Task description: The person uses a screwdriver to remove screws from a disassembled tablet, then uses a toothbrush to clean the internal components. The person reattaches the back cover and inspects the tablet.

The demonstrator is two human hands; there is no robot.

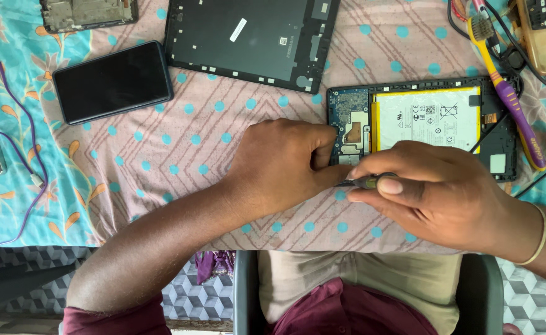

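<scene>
Two hands work at an opened tablet (422, 121), centre right of the frame.

The left hand (279, 164) curls narrow, fingertips pressing the tablet's lower-left corner by the circuit board (350, 127). The right hand (431, 189) pinches a thin tool (363, 182) just below that edge. The tablet looks light, stiff and fragile; it is best gripped by its frame, not the battery (428, 118).

A small gadget repair bench: an opened tablet (422, 127) with bare battery and circuit board, its detached back cover (251, 40), a dark phone (112, 80), cables and a cleaning toothbrush (505, 87) lie on a cloth-covered surface (180, 161).
</scene>
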